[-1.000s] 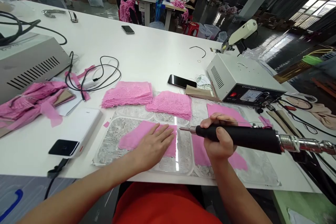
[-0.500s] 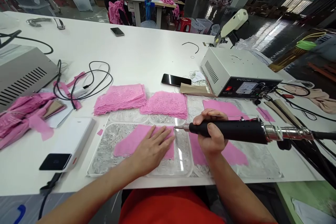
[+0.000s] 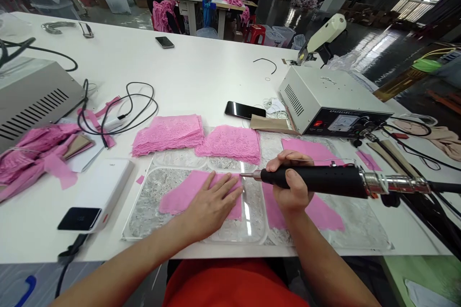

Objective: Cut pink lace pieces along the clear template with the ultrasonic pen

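Note:
My left hand (image 3: 212, 204) lies flat, fingers stretched out, on a pink fabric piece (image 3: 180, 194). That piece rests on a clear plastic sheet (image 3: 144, 220) with rounded, raised outlines over a grey mottled surface. In my right hand (image 3: 293, 184) is an ultrasonic welding gun (image 3: 324, 180) with a black body and a narrow metal tip. The tip points left, at the fabric's upper right corner; whether it touches I cannot tell. Further pink fabric (image 3: 324, 213) lies under and beyond the right hand. Two stacks of pink lace, a left stack (image 3: 169, 134) and a right stack (image 3: 228, 144), sit behind.
A grey generator box (image 3: 334, 100) stands at the right, cabled to the gun. A black phone (image 3: 245, 110) lies behind the lace. On the left are a white power bank (image 3: 104, 192), looped black cable (image 3: 129, 127) and crumpled pink fabric (image 3: 39, 153). Co-workers sit at sewing machines beyond.
The whole view has shifted slightly, so things appear a little further right. Both hands, the gun and the fabric keep nearly the same positions relative to each other.

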### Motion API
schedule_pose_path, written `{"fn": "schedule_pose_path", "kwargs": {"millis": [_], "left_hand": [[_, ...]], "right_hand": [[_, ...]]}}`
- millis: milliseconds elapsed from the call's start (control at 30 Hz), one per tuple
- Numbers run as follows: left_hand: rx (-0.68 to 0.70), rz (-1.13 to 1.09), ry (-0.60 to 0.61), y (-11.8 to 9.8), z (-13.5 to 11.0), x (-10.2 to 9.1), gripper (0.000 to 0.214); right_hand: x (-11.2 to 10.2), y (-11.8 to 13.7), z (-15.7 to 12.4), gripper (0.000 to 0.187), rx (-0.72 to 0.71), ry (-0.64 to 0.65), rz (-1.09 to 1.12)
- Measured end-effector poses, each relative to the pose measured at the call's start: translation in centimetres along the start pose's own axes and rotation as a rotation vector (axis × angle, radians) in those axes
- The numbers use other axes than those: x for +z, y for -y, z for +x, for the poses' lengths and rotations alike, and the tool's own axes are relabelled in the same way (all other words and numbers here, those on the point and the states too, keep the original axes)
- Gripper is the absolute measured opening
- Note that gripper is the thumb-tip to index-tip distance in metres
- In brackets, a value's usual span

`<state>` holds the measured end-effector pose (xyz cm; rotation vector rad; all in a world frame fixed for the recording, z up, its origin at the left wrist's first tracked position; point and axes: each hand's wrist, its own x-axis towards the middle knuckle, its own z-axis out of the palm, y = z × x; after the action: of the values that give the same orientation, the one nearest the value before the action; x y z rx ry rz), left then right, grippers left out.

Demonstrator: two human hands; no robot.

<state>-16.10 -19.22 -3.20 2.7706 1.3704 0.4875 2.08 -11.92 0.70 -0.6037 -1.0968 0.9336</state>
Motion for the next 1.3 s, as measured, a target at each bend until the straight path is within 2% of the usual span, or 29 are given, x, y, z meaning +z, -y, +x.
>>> {"fn": "schedule_pose_path", "kwargs": {"millis": [233, 433, 533, 633, 733, 967, 1100, 1300], "left_hand": [[-0.021, -0.005, 0.039, -0.4, -0.1, 0.0, 0.036], [-0.039, -0.028, 0.019, -0.8, 0.0, -0.1, 0.034], [-0.056, -0.016, -0.03, -1.2, 0.1, -0.7, 0.033], [-0.046, -0.013, -0.037, -1.5, -0.2, -1.8, 0.031], [-0.068, 0.01, -0.044, -1.5, -1.7, -2.7, 0.025], [-0.333, 0.129, -0.28, -0.2, -8.5, -2.6, 0.032], [-0.399, 0.177, -0.336, -0.4, -10.9, -2.7, 0.032], [-0.394, 0.172, -0.422, -0.8, -11.4, -2.8, 0.026]], "right_hand": [[0.3, 0.7, -0.2, 0.009, -0.01, -0.001, -0.065], [0.2, 0.9, -0.1, 0.015, 0.027, -0.061, -0.058], [0.7, 1.2, 0.1, 0.016, 0.039, -0.084, -0.048], [2.1, 1.3, 0.4, 0.017, 0.054, -0.079, -0.003], [4.2, 1.0, 0.3, 0.016, 0.07, -0.023, 0.066], [8.6, -1.2, -0.8, 0.013, 0.127, 0.176, 0.137], [9.5, -2.2, -1.2, 0.013, 0.131, 0.209, 0.117], [9.7, -2.6, -1.2, 0.012, 0.121, 0.201, 0.081]]}}
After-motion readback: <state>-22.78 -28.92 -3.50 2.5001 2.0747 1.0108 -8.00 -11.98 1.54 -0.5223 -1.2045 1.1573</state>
